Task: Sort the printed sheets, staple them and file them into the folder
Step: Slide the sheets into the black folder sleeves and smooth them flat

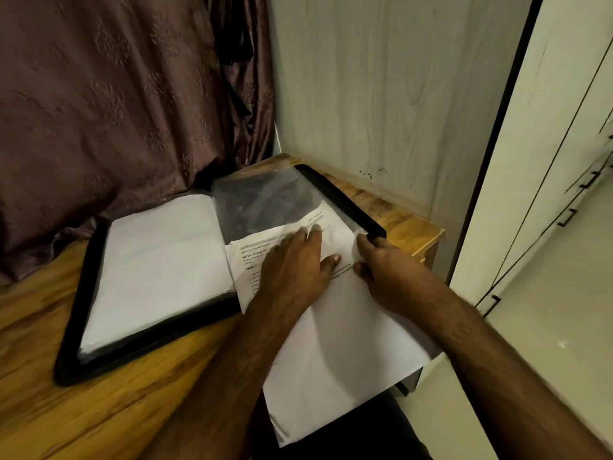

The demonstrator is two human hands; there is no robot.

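Note:
A black folder (84, 287) lies open on the wooden table, white pages in its left half and a clear plastic sleeve (265, 197) on its right half. A stack of printed sheets (338, 346) lies partly inside that sleeve, its lower part hanging over the table's front edge. My left hand (295, 260) presses flat on the top sheet with straight fingers. My right hand (384, 267) pinches the right edge of the sleeve and sheets beside the folder's black rim. No stapler is in view.
The wooden table (66, 410) stands in a corner, with a brown curtain (109, 104) behind it to the left and a pale wood-grain panel (381, 94) to the right. White cabinets with black handles (564, 194) stand at far right.

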